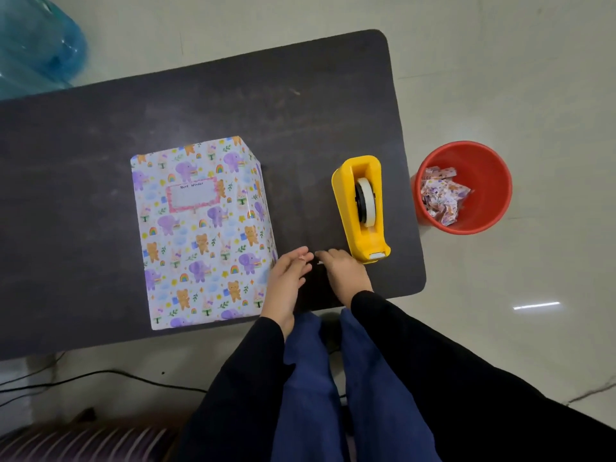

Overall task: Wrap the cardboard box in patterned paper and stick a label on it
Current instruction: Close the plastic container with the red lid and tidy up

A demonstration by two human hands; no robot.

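Lying flat by the bench's (pixel 100 128) front edge, left of its middle, the box (pixel 200 235) is fully covered in animal-print paper (pixel 173 288). A pink-bordered label (pixel 193 195) is stuck on its top face toward the far end. Both hands sit just beside the box's front right corner, between it and the yellow dispenser (pixel 346 208), which holds a white tape roll (pixel 368 201) near the right edge. The left hand (pixel 288 278) has loose, nearly straight fingers. The right hand (pixel 345 273) curls down by a tiny white bit; I cannot tell whether it pinches it. On the floor (pixel 500 78) past the right edge, a red bin (pixel 493 201) holds crumpled scraps (pixel 441 198) of the same paper.
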